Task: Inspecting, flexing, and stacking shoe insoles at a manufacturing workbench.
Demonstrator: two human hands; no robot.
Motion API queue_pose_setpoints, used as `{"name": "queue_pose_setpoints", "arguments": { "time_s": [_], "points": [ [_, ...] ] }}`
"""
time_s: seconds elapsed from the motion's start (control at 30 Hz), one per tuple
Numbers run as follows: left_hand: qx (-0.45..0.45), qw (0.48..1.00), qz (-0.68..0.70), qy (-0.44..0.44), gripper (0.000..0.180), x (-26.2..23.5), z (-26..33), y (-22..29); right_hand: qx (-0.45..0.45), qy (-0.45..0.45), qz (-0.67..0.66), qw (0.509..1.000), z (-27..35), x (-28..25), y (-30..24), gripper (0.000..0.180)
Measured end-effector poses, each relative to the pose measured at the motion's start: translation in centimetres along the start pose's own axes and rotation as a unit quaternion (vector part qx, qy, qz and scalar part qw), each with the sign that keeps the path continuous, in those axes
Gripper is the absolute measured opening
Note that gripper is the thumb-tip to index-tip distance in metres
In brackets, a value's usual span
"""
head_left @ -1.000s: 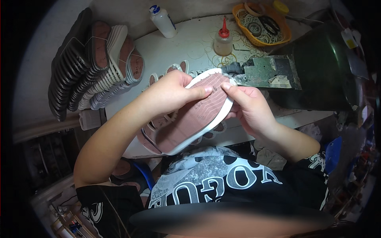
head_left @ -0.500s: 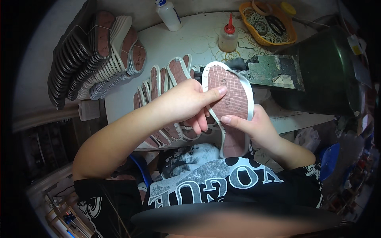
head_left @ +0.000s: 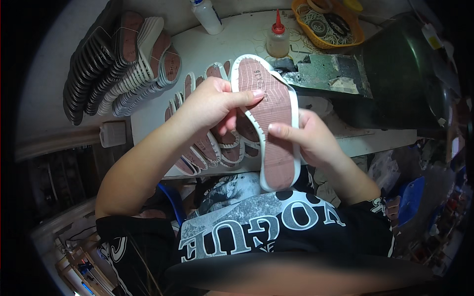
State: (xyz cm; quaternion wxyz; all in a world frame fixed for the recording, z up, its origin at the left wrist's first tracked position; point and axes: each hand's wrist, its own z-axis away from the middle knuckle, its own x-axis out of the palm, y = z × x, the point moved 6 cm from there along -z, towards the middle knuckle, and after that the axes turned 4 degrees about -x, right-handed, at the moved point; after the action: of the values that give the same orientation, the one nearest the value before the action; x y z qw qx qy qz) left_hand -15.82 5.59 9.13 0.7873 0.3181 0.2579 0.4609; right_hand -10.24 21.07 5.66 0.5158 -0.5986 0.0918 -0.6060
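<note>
A long insole (head_left: 274, 111), with a pinkish-brown ribbed face and a white edge folded over its rim, is held up in front of my chest. Its rounded broad end points away from me, close to the metal plate of a machine. My left hand (head_left: 215, 103) grips its left side, thumb pressed flat on the brown face. On the right side, lower down, my right hand (head_left: 313, 138) pinches it, with the thumb on top and the other fingers hidden behind. Beyond my left forearm, a row of similar insoles (head_left: 210, 148) leans on the table, partly covered by that arm.
Bundled soles and insoles (head_left: 133, 59) stand stacked at the left. Across the white table (head_left: 237, 34) are a white bottle (head_left: 207, 17), a red-tipped glue bottle (head_left: 278, 39) and a yellow basket (head_left: 328, 37) of bands and tape. A dark green machine (head_left: 395, 74) fills the right side.
Both hands have shifted a little to the left in the picture with the insole, its broad end now farther up. My grip on it looks much the same.
</note>
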Motion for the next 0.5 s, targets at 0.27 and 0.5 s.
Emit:
{"name": "queue_pose_setpoints", "arguments": {
  "time_s": [0.27,0.5],
  "points": [
    [0.029,0.998,-0.033,0.048,0.041,-1.0,-0.3,0.7,0.160,-0.034,0.080,0.983,4.9,0.6,5.0,0.025],
    [0.033,0.997,-0.034,0.061,0.042,-2.9,-2.6,0.7,0.058,0.063,0.029,0.996,3.5,0.3,4.8,0.024]
  ]
}}
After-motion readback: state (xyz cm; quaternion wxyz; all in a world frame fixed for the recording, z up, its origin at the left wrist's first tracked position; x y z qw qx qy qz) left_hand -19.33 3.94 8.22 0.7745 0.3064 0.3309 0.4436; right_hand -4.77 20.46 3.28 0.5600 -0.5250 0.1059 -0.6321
